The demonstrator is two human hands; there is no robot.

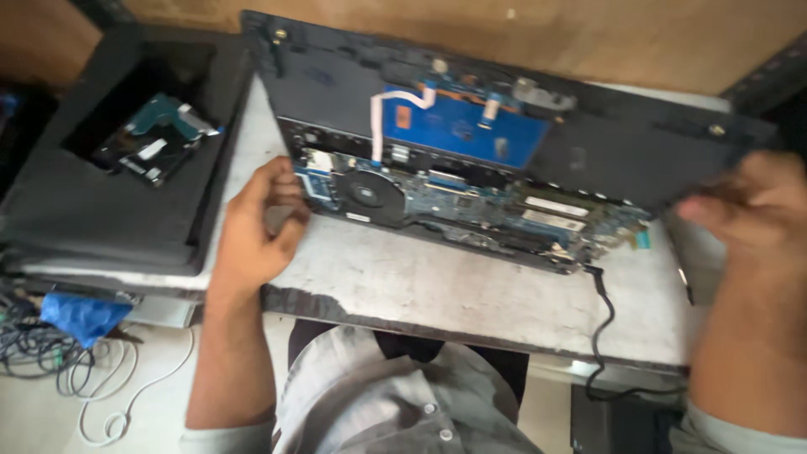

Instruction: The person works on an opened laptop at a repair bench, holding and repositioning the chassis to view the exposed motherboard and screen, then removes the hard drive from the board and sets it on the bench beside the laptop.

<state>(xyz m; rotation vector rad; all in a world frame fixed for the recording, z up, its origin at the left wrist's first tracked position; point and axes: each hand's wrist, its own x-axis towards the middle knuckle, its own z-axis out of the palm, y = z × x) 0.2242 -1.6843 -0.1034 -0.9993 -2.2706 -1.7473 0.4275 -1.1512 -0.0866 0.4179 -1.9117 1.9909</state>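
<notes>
Left hand (256, 225) is curled loosely, fingertips touching the left edge of the opened laptop base (471, 168) lying on our scuffed worktable (437, 290). Right hand (752, 210) is motion-blurred at the laptop's right corner, so we can't tell its grip. Black cable (603, 324) drops off the front edge.

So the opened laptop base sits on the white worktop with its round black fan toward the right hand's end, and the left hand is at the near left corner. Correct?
Not quite. In the head view the fan sits at the left end of the opened laptop base, right beside the left hand, not toward the right hand. The rest holds: the base lies on the white worktop.
</notes>
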